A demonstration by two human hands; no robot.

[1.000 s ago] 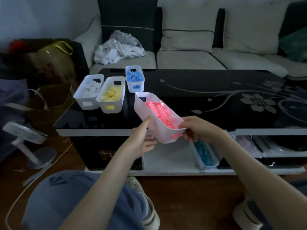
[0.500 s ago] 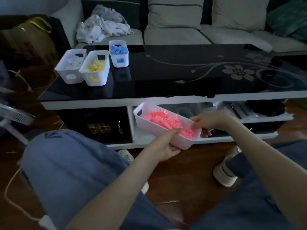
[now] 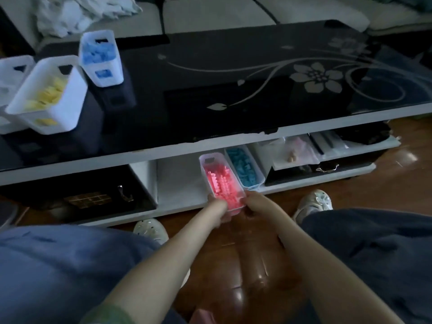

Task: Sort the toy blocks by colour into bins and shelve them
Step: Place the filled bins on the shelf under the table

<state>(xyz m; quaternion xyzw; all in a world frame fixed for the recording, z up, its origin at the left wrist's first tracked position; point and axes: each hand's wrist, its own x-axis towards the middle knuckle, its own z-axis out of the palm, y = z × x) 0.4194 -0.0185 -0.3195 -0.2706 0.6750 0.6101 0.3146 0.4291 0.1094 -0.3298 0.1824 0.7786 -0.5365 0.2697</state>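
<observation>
1. Pink-block bin [image 3: 222,181] sat lower centre, on the lower shelf [image 3: 177,190] beside the teal bin [image 3: 245,169].
2. Hands: left hand [image 3: 218,209] and right hand [image 3: 257,203] each gripped its near end.
3. Step judged shelving; next needed a straight push inward.

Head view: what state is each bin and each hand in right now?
pink bin: partly on the lower shelf, near end held by both hands.
teal bin: on the lower shelf, beside the pink bin.
blue bin: upright on the tabletop, filled.
yellow bin: upright on the tabletop, filled.
white bin: on the tabletop, partly out of frame.
left hand: grips the pink bin.
right hand: grips the pink bin.
</observation>
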